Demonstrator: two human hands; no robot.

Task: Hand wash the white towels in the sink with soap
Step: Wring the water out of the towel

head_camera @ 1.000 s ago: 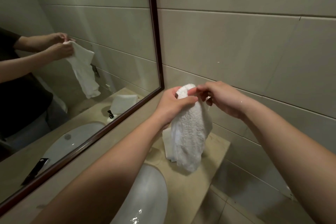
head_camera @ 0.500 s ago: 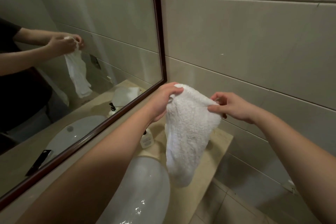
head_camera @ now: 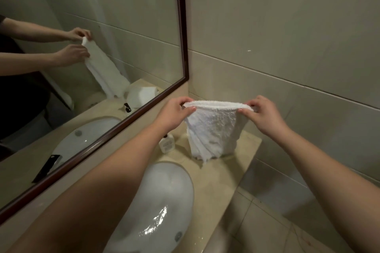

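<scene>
A white towel [head_camera: 213, 129] hangs stretched between my two hands above the far end of the counter. My left hand [head_camera: 174, 113] pinches its left top corner and my right hand [head_camera: 261, 115] pinches the right one. Behind the hanging towel, more white towels [head_camera: 202, 155] lie stacked on the counter, mostly hidden. A small white soap bottle [head_camera: 167, 142] with a dark pump stands beside the stack. The white oval sink [head_camera: 156, 207] lies below my left forearm, with water in its bowl.
A beige stone counter [head_camera: 224, 181] surrounds the sink and ends at the right over a tiled floor [head_camera: 267, 222]. A dark-framed mirror [head_camera: 88, 47] covers the wall on the left. A tiled wall [head_camera: 277, 37] stands behind the towels.
My hands have moved apart and lowered, spreading the bunched towel out flat between them. The view has tilted down, showing more of the sink.
</scene>
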